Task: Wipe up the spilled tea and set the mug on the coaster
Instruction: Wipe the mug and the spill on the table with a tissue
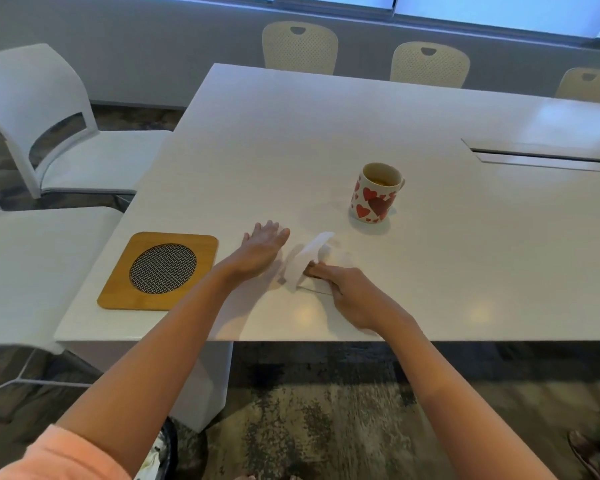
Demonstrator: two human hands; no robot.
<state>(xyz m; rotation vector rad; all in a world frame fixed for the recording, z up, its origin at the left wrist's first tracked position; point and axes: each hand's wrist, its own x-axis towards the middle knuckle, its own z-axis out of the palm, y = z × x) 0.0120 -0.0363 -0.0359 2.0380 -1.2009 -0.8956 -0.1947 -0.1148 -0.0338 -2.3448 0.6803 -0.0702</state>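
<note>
Right hand (352, 292) is pinching white paper napkin (307, 261) against white surface (430, 254); left hand (262, 245) is hovering, fingers spread. Wiping underway. Heart-patterned ceramic mug (374, 194) is standing well apart from bamboo coaster (160, 270), not yet moved.

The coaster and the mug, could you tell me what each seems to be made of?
The coaster looks like light wood, perhaps bamboo, with a smooth satin finish: warm honey colour and rounded corners. Its round centre looks like woven metal mesh, judging by the grey crosshatch pattern. The mug looks like glazed ceramic: thick white wall, glossy surface, printed red hearts. Neither can be confirmed by look alone.
</note>
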